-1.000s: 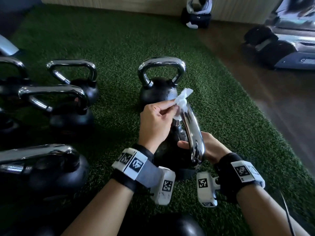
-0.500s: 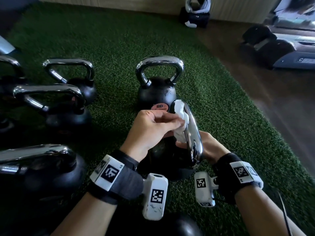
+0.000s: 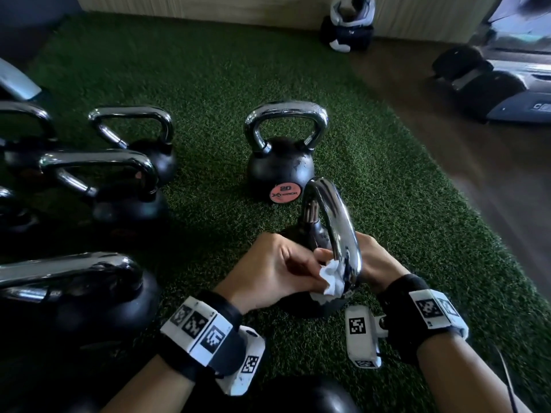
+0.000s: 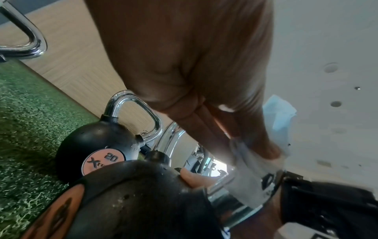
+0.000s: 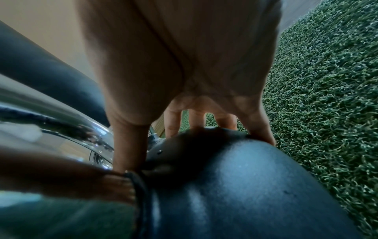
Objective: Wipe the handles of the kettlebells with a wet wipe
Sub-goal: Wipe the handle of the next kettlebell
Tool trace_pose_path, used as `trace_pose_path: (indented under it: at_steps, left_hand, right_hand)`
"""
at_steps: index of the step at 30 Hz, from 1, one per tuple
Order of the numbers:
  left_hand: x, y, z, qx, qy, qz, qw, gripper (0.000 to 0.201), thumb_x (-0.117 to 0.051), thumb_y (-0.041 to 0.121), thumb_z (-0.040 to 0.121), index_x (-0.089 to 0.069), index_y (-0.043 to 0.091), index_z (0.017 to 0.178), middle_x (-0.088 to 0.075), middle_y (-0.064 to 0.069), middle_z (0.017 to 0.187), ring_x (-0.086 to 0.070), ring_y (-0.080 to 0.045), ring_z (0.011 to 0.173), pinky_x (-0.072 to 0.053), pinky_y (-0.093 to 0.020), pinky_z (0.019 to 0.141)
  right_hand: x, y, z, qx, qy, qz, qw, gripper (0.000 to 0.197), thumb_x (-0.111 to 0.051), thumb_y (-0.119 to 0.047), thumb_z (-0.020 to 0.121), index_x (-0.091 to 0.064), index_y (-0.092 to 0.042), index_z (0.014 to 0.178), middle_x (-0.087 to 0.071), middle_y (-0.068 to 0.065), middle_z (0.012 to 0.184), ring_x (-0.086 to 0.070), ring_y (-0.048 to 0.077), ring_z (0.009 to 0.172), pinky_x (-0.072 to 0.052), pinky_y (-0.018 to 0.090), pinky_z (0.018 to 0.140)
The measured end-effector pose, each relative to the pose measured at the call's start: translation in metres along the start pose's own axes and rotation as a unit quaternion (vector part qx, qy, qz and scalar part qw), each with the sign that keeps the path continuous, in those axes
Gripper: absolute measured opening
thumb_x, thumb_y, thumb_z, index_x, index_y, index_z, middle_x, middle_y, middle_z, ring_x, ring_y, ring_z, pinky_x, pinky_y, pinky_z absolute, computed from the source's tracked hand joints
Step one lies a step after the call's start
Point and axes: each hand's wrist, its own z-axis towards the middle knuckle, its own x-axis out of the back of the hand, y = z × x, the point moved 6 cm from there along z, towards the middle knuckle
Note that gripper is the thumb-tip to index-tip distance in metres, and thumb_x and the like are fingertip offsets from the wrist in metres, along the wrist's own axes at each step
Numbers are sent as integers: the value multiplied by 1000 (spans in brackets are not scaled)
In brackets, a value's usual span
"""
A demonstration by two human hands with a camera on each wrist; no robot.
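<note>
The nearest kettlebell has a black ball (image 5: 245, 177) and a chrome handle (image 3: 334, 222) that runs away from me on the green turf. My left hand (image 3: 277, 269) pinches a crumpled white wet wipe (image 3: 332, 277) against the near, lower end of that handle. In the left wrist view the wipe (image 4: 255, 161) wraps the chrome bar under my fingertips. My right hand (image 3: 375, 260) grips the ball from the right, fingers draped over it and the thumb (image 5: 128, 145) down by the handle's base. Most of the ball is hidden by my hands.
A kettlebell marked 20 (image 3: 280, 162) stands just beyond. Several more kettlebells (image 3: 119, 189) crowd the left side, and one large one (image 3: 74, 287) lies near my left forearm. Wood floor (image 3: 477, 189) and a dark machine (image 3: 507, 84) are to the right; a bag (image 3: 348, 22) sits by the wall.
My left hand has slid the wipe from the far top of the handle down along it to the near end. The right hand has stayed on the ball.
</note>
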Motion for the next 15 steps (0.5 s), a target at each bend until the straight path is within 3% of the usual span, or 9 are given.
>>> trace_pose_path:
  at_steps: [4, 6, 9, 12, 13, 15]
  left_hand:
    - [-1, -1, -4, -27, 21, 45, 998, 9, -89, 15, 78, -84, 16, 85, -81, 11, 90, -76, -1, 85, -60, -27, 78]
    - [-4, -13, -5, -6, 6, 74, 997, 7, -87, 15, 79, -85, 17, 86, -81, 9, 90, -76, -5, 84, -61, -37, 79]
    - [-6, -28, -7, 20, 8, 90, 996, 8, -86, 16, 82, -85, 18, 89, -81, 9, 89, -76, -4, 83, -60, -32, 81]
    - [-2, -31, -4, 44, 27, 55, 997, 10, -89, 18, 79, -84, 20, 87, -80, 13, 86, -74, 0, 83, -55, -20, 80]
    - [1, -32, -2, 62, 42, 24, 997, 11, -89, 19, 78, -83, 19, 88, -80, 12, 86, -75, -2, 83, -56, -20, 81]
    - [10, -33, 1, 104, 88, -60, 989, 13, -89, 18, 79, -82, 19, 90, -81, 6, 87, -76, -8, 80, -58, -25, 79]
  right_hand:
    - [2, 6, 2, -25, 17, 14, 999, 50, -98, -44, 53, -76, -21, 90, -79, -4, 85, -76, 12, 81, -59, 34, 73]
    - [4, 5, 3, -11, 37, -19, 999, 54, -97, -55, 50, -76, -24, 89, -78, -8, 82, -73, 6, 78, -58, 28, 72]
    - [2, 2, -2, 3, 58, -39, 998, 39, -89, -48, 56, -75, -24, 82, -75, -11, 75, -66, 1, 70, -53, 19, 66]
    - [1, -10, -14, 14, 46, -66, 997, 18, -89, -21, 75, -75, -26, 86, -77, -14, 76, -67, -4, 67, -52, 15, 66]
    - [6, -12, -18, 13, 36, -107, 994, 19, -85, -15, 81, -75, -30, 86, -76, -20, 76, -65, -9, 66, -49, 13, 65]
    - [24, -19, -27, -2, 55, -176, 983, 18, -79, -21, 87, -76, -37, 94, -76, -25, 86, -67, -11, 76, -51, 18, 71]
